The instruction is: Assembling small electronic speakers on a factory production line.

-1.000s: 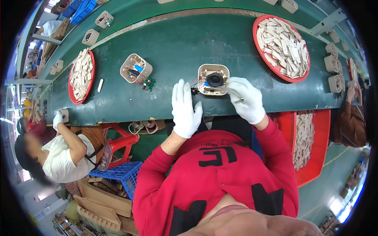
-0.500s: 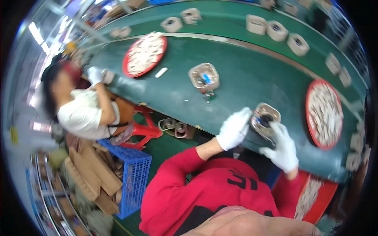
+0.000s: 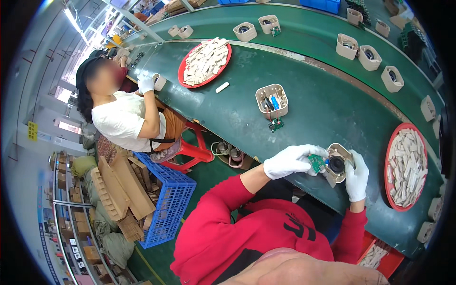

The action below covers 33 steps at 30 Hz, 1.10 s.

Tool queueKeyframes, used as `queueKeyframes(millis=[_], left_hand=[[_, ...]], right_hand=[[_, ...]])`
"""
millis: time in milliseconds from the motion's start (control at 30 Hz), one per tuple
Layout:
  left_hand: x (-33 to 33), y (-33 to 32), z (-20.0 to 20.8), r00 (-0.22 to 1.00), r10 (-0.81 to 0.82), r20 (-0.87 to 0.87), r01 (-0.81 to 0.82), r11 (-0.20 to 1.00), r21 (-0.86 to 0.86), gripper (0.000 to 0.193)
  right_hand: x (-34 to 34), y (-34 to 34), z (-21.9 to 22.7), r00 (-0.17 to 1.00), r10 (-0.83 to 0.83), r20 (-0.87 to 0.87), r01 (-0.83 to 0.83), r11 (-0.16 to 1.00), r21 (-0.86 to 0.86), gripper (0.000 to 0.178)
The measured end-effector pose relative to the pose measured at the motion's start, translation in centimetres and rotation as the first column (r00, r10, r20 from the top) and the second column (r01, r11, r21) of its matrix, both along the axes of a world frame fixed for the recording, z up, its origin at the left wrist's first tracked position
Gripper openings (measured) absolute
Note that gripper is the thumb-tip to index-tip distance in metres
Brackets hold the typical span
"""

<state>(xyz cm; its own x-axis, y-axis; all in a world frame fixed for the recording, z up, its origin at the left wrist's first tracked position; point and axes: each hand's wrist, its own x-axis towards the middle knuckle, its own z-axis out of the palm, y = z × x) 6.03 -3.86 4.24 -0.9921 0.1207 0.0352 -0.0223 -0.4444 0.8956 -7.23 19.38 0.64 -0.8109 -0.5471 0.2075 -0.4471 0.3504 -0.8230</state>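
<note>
Close to the table's near edge, my white-gloved right hand (image 3: pixel 357 178) grips a beige plastic casing (image 3: pixel 348 154) by its right side. A round black speaker (image 3: pixel 337 165) sits inside it, facing up. My gloved left hand (image 3: pixel 289 162) pinches a green circuit board (image 3: pixel 315 164) at the casing's left side, fingers closed on it. Farther off to the left, a second open casing (image 3: pixel 264 108) stands on the table with a blue part inside. From it, wires run to another green circuit board (image 3: pixel 275 125) lying on the tabletop.
Red trays of pale strips stand at the far left (image 3: pixel 230 56) and right (image 3: pixel 387 183). Beige casings (image 3: pixel 368 58) line a green belt behind. At left, a co-worker (image 3: pixel 126 118) sits on a red stool (image 3: pixel 197 149) near a blue crate (image 3: pixel 173 202) of cardboard.
My left hand, spread beside the casing before, now pinches the circuit board. My right hand has closed on the casing's right side. The whole view has shifted, and the scene sits farther right.
</note>
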Motion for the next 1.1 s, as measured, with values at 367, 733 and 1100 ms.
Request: queueKeyframes(millis=[367, 733, 1100], left_hand=[[-2.8, 3.0, 1.2, 0.972, 0.212, 0.101, -0.095, 0.747, -0.658, 0.019], [-1.7, 3.1, 0.2, 0.856, -0.267, -0.442, -0.426, 0.117, -0.897, 0.017], [-1.1, 3.2, 0.8, 0.894, -0.338, -0.295, -0.283, 0.086, -0.955, 0.011]], right_hand=[[0.3, 0.1, 0.3, 0.999, 0.019, 0.026, -0.019, 1.000, 0.007, 0.030], [0.3, 0.4, 0.3, 0.998, 0.049, 0.026, -0.048, 0.999, -0.019, 0.028], [1.9, -0.1, 0.7, 1.000, 0.022, -0.019, -0.023, 0.998, -0.057, 0.024]])
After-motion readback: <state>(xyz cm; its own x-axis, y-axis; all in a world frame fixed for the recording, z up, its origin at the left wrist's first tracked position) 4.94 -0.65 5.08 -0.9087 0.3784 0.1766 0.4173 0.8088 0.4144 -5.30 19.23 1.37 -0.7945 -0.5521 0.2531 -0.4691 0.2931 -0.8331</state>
